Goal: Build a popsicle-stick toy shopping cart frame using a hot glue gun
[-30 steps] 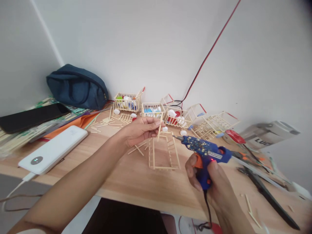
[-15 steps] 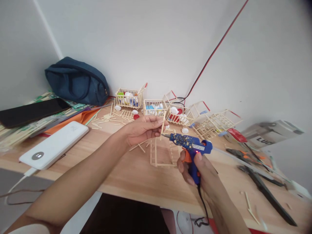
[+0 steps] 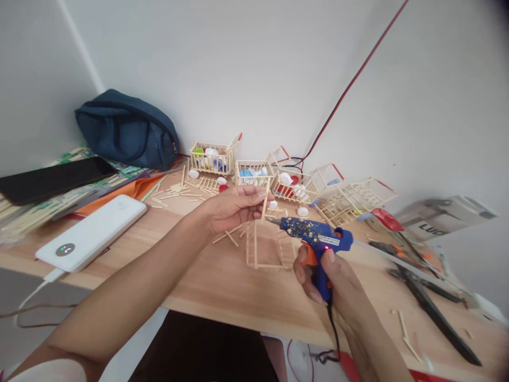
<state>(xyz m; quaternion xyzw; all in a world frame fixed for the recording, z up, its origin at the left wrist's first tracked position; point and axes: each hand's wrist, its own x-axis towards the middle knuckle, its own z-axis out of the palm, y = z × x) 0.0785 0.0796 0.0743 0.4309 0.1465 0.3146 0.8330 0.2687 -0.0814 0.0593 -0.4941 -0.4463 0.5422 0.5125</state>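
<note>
Between its thumb and fingers, my left hand (image 3: 238,207) pinches a short wooden stick (image 3: 266,199), held nearly upright. My right hand (image 3: 330,276) is wrapped round a blue glue gun (image 3: 310,231) with an orange trigger and a lit red light. The gun's nozzle points left and sits at the lower end of the stick; whether they touch I cannot tell. Below both hands, an open frame of wooden sticks (image 3: 272,264) lies on the table. Crossed loose sticks (image 3: 230,237) lie left of it.
Small stick carts (image 3: 212,159) holding bottle caps line the wall. Loose sticks (image 3: 175,191) lie left of centre. A white power bank (image 3: 95,233), black phone (image 3: 55,178) and blue bag (image 3: 127,130) are at left. Black-handled pliers (image 3: 437,313) lie at right.
The glue gun has shifted slightly right, so its nozzle is at the stick's lower end. My left hand still pinches the stick, and the view has moved a little.
</note>
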